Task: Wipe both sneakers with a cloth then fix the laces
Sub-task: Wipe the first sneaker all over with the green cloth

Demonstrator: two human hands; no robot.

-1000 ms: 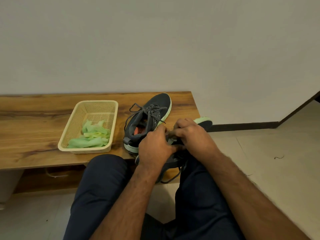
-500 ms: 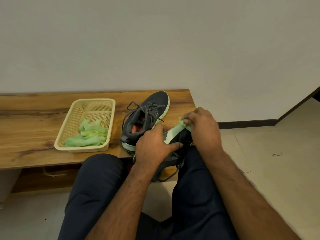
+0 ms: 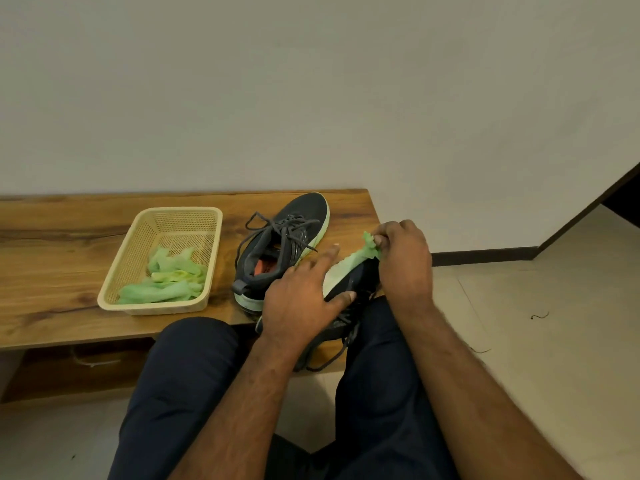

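Head view: sneaker (image 3: 349,289) between hands.

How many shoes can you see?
2. One sneaker stands on the wooden bench beside the basket; the other sneaker is on the person's lap, held by both hands.

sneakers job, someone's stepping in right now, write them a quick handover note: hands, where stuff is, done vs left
Left hand: fingers spread, steadying the held sneaker, which lies on its side across the lap.
Right hand: pinches a green cloth against that sneaker's toe end, by the pale sole.
Other sneaker: upright on the wooden bench, laces loose and untied.
Basket: on the bench left of it, with more green cloths inside.
Done: wiping of the held sneaker is under way; how far it has got cannot be told.
Left: finish wiping, wipe the bench sneaker if needed, fix both sets of laces.
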